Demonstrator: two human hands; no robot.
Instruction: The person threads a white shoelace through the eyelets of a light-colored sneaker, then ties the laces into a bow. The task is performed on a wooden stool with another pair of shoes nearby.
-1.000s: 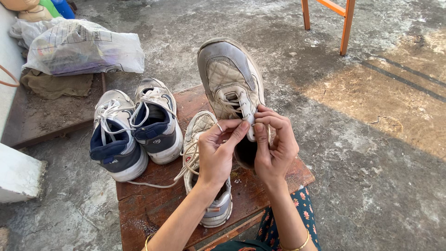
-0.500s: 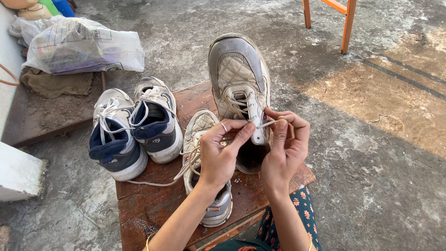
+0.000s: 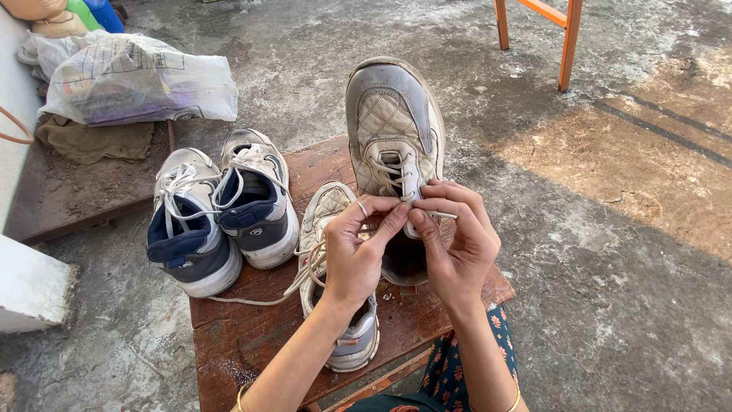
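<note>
A worn grey-white sneaker (image 3: 393, 126) lies on a low reddish wooden stool (image 3: 252, 336), toe pointing away from me. My left hand (image 3: 358, 255) and my right hand (image 3: 454, 244) meet at its tongue, fingertips pinching the white lace (image 3: 396, 174) near the upper eyelets. A second grey sneaker (image 3: 329, 221) lies under my left hand, its loose lace trailing left across the stool. A ring sits on my left hand.
A pair of white and navy sneakers (image 3: 221, 217) stands at the stool's left edge. A filled plastic bag (image 3: 133, 76) and brown cloth (image 3: 95, 139) lie at the back left. Orange chair legs (image 3: 568, 46) stand at the back right. A white block (image 3: 30, 286) sits at left.
Both hands and the grey-white sneaker have shifted slightly to the right. The fingers have kept working at the lace by the tongue.
</note>
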